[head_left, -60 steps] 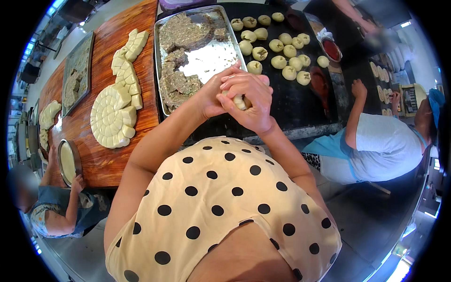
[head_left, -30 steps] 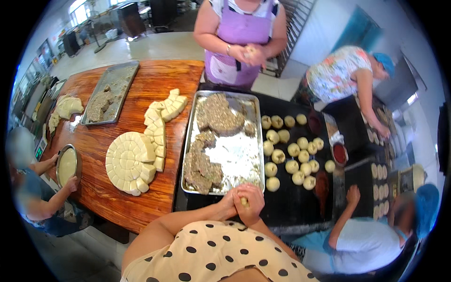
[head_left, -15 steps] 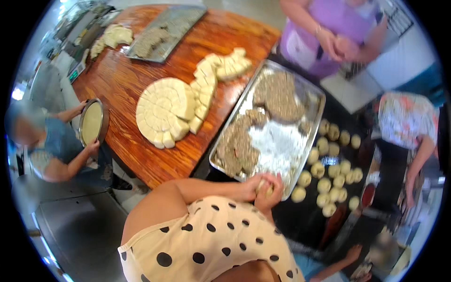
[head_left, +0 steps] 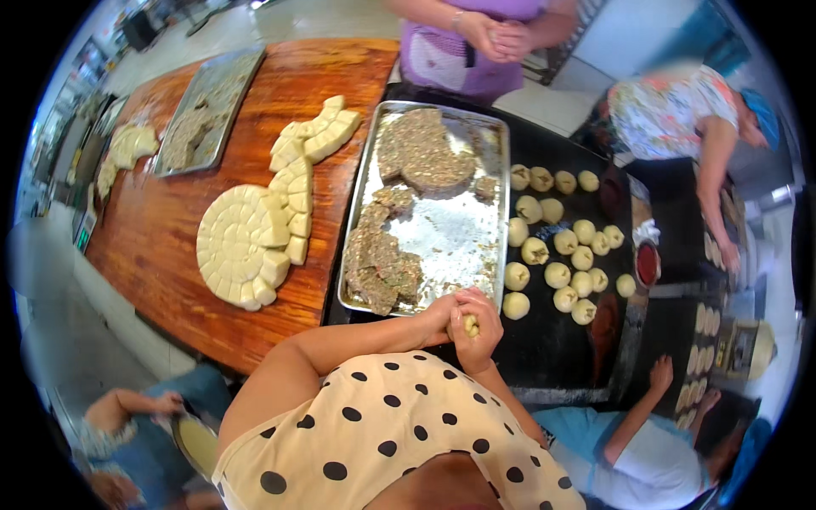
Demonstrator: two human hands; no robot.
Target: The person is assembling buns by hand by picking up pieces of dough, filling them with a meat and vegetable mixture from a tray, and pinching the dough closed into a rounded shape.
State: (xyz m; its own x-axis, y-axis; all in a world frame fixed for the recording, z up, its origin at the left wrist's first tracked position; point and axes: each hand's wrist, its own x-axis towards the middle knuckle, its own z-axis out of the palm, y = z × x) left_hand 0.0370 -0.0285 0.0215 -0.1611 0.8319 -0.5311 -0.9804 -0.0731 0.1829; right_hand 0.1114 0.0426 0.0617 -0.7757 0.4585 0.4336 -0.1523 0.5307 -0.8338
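Observation:
My left hand (head_left: 435, 320) and my right hand (head_left: 487, 338) are pressed together around a small pale dough ball (head_left: 469, 324), just in front of the near edge of a metal tray (head_left: 498, 212). The tray holds slabs of brownish-green filling (head_left: 382, 263) and a rounder mound of it (head_left: 429, 157). To the right, several filled dough balls (head_left: 561, 255) lie in rows on a black surface (head_left: 552, 357). The nearest ball (head_left: 515, 305) lies just right of my hands.
Cut dough blocks (head_left: 246, 246) lie on the wooden table (head_left: 170, 255), with a second tray (head_left: 200, 110) farther left. A person in purple (head_left: 476, 42) stands opposite, another in a floral top (head_left: 680, 102) at right. A person in blue (head_left: 637, 442) reaches up at lower right.
My hands have stayed together on the dough ball at the tray's near edge. The view has swung, so the table and trays sit differently in the picture.

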